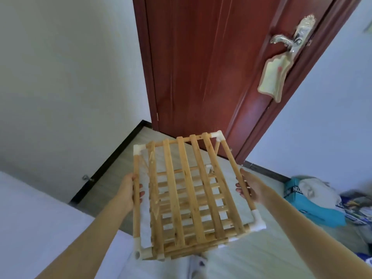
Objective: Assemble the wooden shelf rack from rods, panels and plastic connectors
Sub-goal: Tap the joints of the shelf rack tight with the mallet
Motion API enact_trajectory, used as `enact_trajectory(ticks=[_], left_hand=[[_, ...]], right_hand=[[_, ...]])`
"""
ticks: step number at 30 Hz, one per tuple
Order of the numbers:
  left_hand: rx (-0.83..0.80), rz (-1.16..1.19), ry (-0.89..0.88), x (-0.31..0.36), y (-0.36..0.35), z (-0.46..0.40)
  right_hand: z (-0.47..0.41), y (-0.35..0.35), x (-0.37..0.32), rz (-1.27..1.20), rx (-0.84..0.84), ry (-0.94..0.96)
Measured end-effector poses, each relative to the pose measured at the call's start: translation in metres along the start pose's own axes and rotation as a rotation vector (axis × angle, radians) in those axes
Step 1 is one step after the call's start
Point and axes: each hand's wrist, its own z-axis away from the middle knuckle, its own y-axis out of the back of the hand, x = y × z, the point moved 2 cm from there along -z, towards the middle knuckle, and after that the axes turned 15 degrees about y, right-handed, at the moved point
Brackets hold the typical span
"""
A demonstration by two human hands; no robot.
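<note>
The wooden shelf rack (pixel 187 196) hangs in the air in front of me, its top slatted panel facing up and a lower slatted panel showing through the gaps. White plastic connectors (pixel 257 220) cap its corners. My left hand (pixel 128 192) grips the left side rod, fingers curled round it from outside. On the right side rod, my right hand (pixel 249 188) holds in the same way. Vertical rods run down from the far corners.
A dark red door (pixel 201 67) with a metal handle (pixel 289 39) and a hanging cloth stands ahead. White walls flank it, with black skirting along the floor. A blue box and bags (pixel 314 198) lie at the right. A white surface (pixel 40 218) fills the lower left.
</note>
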Motion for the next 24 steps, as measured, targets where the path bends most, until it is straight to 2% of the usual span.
enact_trajectory(ticks=[5, 11, 18, 24], left_hand=[[0.015, 0.120, -0.008, 0.092, -0.029, -0.037], [0.106, 0.295, 0.015, 0.187, -0.034, -0.078], [0.211, 0.478, 0.050, 0.281, -0.013, -0.132], [0.235, 0.518, 0.216, 0.352, 0.018, -0.202]], right_hand=[[-0.104, -0.035, -0.088, 0.079, -0.085, 0.028], [-0.225, -0.102, -0.185, 0.225, -0.276, 0.002], [-0.343, -0.225, -0.272, 0.387, -0.436, 0.034], [-0.431, -0.335, -0.310, 0.603, -0.563, 0.106]])
